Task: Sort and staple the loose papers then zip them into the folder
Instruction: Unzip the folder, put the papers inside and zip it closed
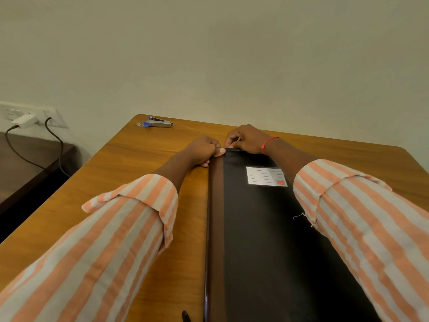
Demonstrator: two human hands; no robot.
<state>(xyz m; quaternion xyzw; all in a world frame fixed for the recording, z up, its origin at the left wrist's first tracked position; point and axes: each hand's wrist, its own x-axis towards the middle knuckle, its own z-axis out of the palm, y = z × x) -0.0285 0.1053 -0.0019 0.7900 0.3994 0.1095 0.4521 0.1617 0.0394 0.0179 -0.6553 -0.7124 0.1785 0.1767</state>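
A black folder (260, 228) with a brown spine strip and a white label (265, 176) lies closed on the wooden table, running away from me. My left hand (204, 151) pinches the folder's far left corner. My right hand (247, 139), with a red thread on its wrist, pinches something small at the far edge right beside it; the piece looks like a zip pull, but it is too small to be sure. No loose papers are in view. A blue and silver stapler (159, 123) rests near the table's far left corner.
The wooden table (130, 163) ends at a plain wall. To the left stands a lower dark surface (27, 166), with a wall socket, a white charger (24, 120) and black cables above it. A small dark object (185, 316) shows at the bottom edge.
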